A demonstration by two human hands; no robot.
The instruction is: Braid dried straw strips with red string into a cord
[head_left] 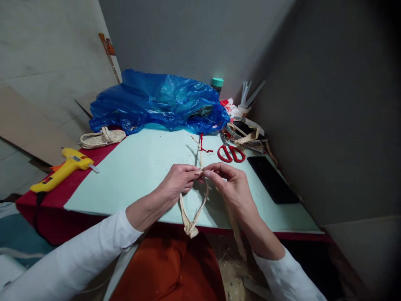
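My left hand (pixel 183 177) pinches a pale dried fibre strip (pixel 194 217) at the front of the table. Right beside it, my right hand (pixel 226 182) has thumb and forefinger closed on the same fibre work, the fingertips of both hands meeting. Below the hands the strip hangs in a V with a knot or fold at its bottom. A thin twisted strand stands up above the fingers. Another long strip dangles under my right hand. Exactly how the strands cross between the fingertips is hidden.
Red-handled scissors (pixel 231 153) and a black phone-like slab (pixel 272 179) lie to the right. A yellow glue gun (pixel 62 169) and a small woven piece (pixel 102 138) are on the left. A blue plastic bag (pixel 156 100) spreads across the back, near a red twisted cord (pixel 205 149).
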